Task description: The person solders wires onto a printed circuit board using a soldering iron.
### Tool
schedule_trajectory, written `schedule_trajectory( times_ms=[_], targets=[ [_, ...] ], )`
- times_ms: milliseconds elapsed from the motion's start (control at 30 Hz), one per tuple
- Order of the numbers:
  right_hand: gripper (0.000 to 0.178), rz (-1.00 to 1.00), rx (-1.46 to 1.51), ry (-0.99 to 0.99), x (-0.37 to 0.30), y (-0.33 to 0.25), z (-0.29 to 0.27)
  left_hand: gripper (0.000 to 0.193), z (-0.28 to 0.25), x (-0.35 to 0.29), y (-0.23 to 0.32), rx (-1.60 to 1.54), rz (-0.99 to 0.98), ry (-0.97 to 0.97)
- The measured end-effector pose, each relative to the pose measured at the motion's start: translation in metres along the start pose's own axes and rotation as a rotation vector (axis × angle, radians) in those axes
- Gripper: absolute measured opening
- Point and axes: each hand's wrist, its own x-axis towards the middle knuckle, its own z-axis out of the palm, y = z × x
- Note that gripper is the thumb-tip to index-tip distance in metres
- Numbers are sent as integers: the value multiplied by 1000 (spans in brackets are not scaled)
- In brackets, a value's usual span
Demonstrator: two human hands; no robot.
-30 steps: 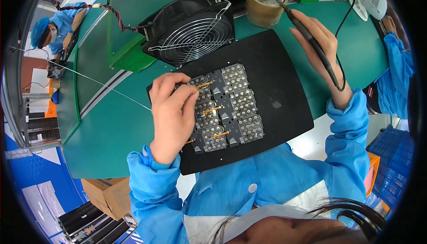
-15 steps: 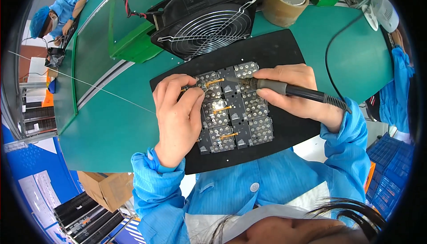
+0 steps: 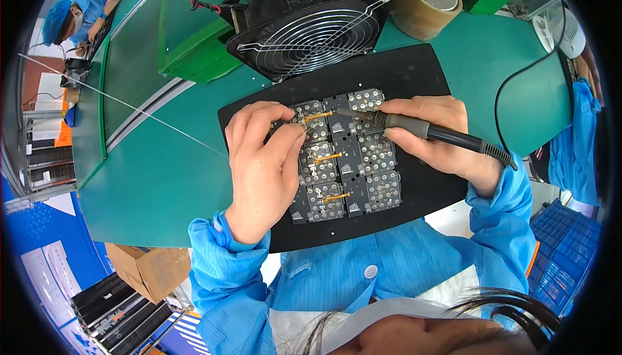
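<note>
My right hand (image 3: 431,128) grips a soldering iron (image 3: 457,139) like a pen, its tip pointing left over the top of a black circuit board panel (image 3: 350,165). The tip is beside the end of the topmost orange strip (image 3: 319,116). At the panel's upper left, my left hand (image 3: 262,170) is closed in a pinch, thumb and forefinger by that strip's left end. Thin solder wire (image 3: 152,115) runs from the left into this hand; its end at the fingertips is hard to make out. Two more orange strips lie lower on the panel, among round silver pads.
Under the panel lies a black mat (image 3: 421,180) on the green table (image 3: 162,193). A black fan (image 3: 311,31) with a wire guard stands just beyond, beside a tape roll (image 3: 427,8). The iron's cable (image 3: 497,99) loops at right. A co-worker (image 3: 87,11) sits far left.
The whole view has shifted slightly, with the fan and tape roll further right in it. Both hands keep nearly the same places at the panel, and the iron's tip stays near the top strip.
</note>
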Motion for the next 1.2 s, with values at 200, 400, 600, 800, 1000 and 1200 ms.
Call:
schedule_trajectory(
  times_ms=[200,400,600,800,1000,1200],
  targets=[
    [29,-22,7,-12,0,3,2,14,2,2,1,5,20,-13],
    [29,-25,7,-13,1,2,3,14,7,5,-2,-12,39,-11],
    [29,-28,6,-15,0,2,2,15,14,8,-2,-20,49,-36],
    [30,-32,19,-8,1,4,4,15,19,9,-4,-42,59,-16],
    [30,-41,10,0,0,6,2,10,23,10,-5,-302,-128,42],
    [30,-30,2,-5,2,5,2,16,41,6,-17,-356,-234,14]
  ],
)
